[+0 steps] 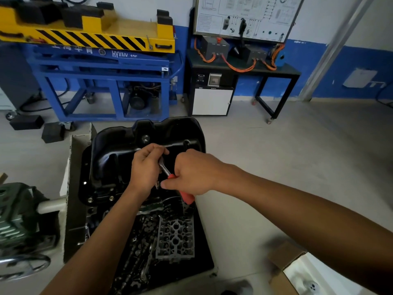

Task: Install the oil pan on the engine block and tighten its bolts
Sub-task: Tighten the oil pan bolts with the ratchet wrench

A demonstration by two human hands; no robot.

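Note:
A black oil pan (119, 150) lies on top of the engine block, its flange showing bolts along the near-left edge (100, 198). A ratchet wrench with a red handle (187, 196) and a silver shaft (164, 169) reaches over the pan's near right part. My right hand (195, 173) grips the red handle. My left hand (146, 167) curls its fingers round the wrench's head end over the pan. The socket and the bolt under it are hidden by my left hand.
Below the pan sit a cylinder head (175, 239) and camshaft parts in a dark tray (204, 258). A green stand with a white bar (51, 205) is at left. A cardboard box (293, 271) lies at lower right. A blue-yellow lift table (102, 60) and a black bench (244, 71) stand behind.

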